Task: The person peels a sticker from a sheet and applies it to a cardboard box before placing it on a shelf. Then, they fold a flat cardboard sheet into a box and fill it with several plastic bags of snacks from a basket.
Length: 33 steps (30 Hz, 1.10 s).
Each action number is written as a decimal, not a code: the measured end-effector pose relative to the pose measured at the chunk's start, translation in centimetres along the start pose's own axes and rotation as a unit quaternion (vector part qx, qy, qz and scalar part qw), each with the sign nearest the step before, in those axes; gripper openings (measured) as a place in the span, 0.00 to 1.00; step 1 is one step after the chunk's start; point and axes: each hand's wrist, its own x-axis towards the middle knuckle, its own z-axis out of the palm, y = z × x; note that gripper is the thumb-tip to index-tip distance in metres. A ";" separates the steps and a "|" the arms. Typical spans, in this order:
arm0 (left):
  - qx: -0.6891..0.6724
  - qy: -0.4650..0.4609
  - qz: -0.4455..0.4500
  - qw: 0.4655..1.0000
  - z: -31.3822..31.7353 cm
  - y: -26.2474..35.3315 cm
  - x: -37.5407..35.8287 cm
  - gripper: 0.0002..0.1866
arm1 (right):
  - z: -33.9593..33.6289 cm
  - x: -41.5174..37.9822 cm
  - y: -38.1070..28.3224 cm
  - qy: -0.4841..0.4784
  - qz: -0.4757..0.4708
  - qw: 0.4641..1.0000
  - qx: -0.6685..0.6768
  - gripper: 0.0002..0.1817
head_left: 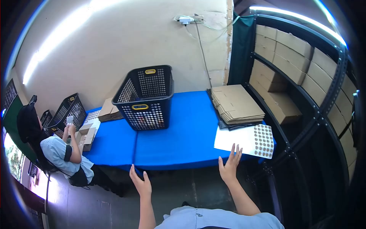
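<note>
My left hand is raised near the front edge of the blue-covered table, fingers apart and holding nothing. To the right, my right hand is spread out, its fingertips overlapping the lower edge of a white sticker sheet in this view. Rows of small round brown stickers fill the right part of that sheet. Behind it lies a stack of flattened cardboard boxes on a black plastic wrapping. A black perforated basket with yellow handles stands at the back of the table, with some contents partly visible through its holes.
At the left, a co-worker holds small items over an open carton. More black baskets and folded cardboard are near them. A metal rack with cardboard boxes borders the right side. A cable hangs from a wall socket.
</note>
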 end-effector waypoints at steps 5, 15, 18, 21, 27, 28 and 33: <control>-0.050 -0.057 -0.018 0.997 0.6 -1.2 2.1 0.29 | 3.2 0.7 -0.6 -0.025 0.024 0.999 -0.017 0.46; 0.000 -0.018 -0.109 0.994 -1.6 -6.2 2.9 0.29 | 9.7 3.4 1.5 -0.086 0.066 0.993 -0.043 0.45; 0.002 0.006 -0.104 0.995 -1.5 -6.5 3.0 0.29 | 11.5 5.3 2.0 -0.093 0.016 0.994 -0.051 0.45; -0.006 0.038 -0.121 0.992 -0.8 -5.5 3.7 0.29 | 13.6 8.1 3.4 -0.096 0.018 0.994 -0.049 0.45; -0.030 0.042 -0.183 0.982 6.3 -5.1 5.8 0.29 | 15.7 16.1 6.3 -0.067 0.013 0.996 -0.048 0.46; -0.029 0.024 -0.158 0.987 8.0 -4.8 6.5 0.29 | 15.7 17.6 7.1 -0.056 0.024 0.997 -0.050 0.46; -0.079 0.037 -0.140 0.986 15.2 -2.4 11.6 0.26 | 16.1 23.3 14.5 -0.012 0.055 0.995 -0.085 0.46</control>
